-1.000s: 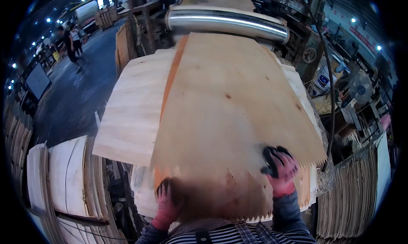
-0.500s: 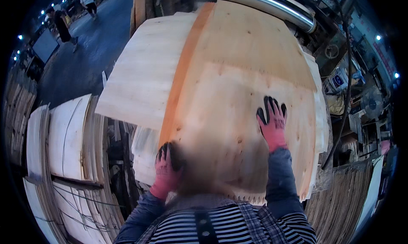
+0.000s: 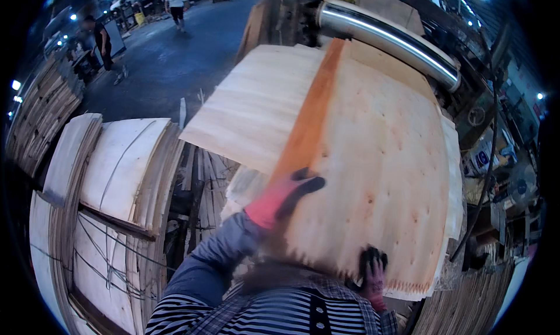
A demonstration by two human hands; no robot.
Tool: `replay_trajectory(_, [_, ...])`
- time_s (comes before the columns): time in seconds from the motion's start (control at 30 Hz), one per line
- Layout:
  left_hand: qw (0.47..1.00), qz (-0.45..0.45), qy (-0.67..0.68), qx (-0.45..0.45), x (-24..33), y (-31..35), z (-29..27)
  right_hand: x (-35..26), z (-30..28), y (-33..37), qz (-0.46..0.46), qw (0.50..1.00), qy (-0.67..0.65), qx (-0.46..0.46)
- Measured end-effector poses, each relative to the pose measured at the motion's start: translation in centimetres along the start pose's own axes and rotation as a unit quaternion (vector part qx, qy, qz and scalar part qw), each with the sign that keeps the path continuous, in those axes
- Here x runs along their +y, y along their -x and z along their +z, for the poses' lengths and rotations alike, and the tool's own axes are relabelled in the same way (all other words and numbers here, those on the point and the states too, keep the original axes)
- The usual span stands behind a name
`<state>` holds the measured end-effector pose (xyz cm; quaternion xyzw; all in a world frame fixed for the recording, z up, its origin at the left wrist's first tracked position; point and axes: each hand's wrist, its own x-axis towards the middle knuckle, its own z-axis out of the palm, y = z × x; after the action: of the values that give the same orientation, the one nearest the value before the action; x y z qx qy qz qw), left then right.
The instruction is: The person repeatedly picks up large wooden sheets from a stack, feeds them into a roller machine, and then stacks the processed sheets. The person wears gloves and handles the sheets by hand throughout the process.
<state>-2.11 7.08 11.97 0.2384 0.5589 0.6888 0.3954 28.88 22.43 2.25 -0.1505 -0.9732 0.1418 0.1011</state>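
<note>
Before me lies a large pale wood veneer sheet [image 3: 379, 177] with small knots and a toothed near edge. Along its left side runs a reddish-orange veneer strip [image 3: 312, 128], and beyond that a whiter veneer sheet [image 3: 251, 96] spreads out. My left hand [image 3: 284, 198], in a pink glove with black fingertips, is slightly blurred over the near left edge of the pale sheet, fingers stretched out to the right. My right hand [image 3: 372, 276], gloved alike, rests at the toothed near edge with its fingers apart on top of the wood.
A shiny metal roller [image 3: 391, 40] spans the far side beyond the sheets. Bundled veneer stacks [image 3: 119, 166] stand at left, with another stack [image 3: 472, 294] at near right. Two people stand on the dark floor [image 3: 157, 60] at far left. A dark cable [image 3: 490, 154] hangs at right.
My right hand has come back from the sheet's middle to its near edge. My left hand has moved right and slightly away from me. The pale sheet now covers more of the tan veneer beneath.
</note>
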Motion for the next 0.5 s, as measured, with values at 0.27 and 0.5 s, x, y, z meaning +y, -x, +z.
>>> replay_trajectory(0.27, [0.985, 0.124, 0.052, -0.103, 7.0, 6.1, 3.9, -1.9, -10.7, 3.5, 0.006, 0.976, 0.002, 0.22])
replay_trajectory(0.5, [0.954, 0.228, -0.18, 0.072, -4.7, 4.8, 0.0, -0.1, -13.8, 0.0, -0.04, 0.962, 0.086, 0.255])
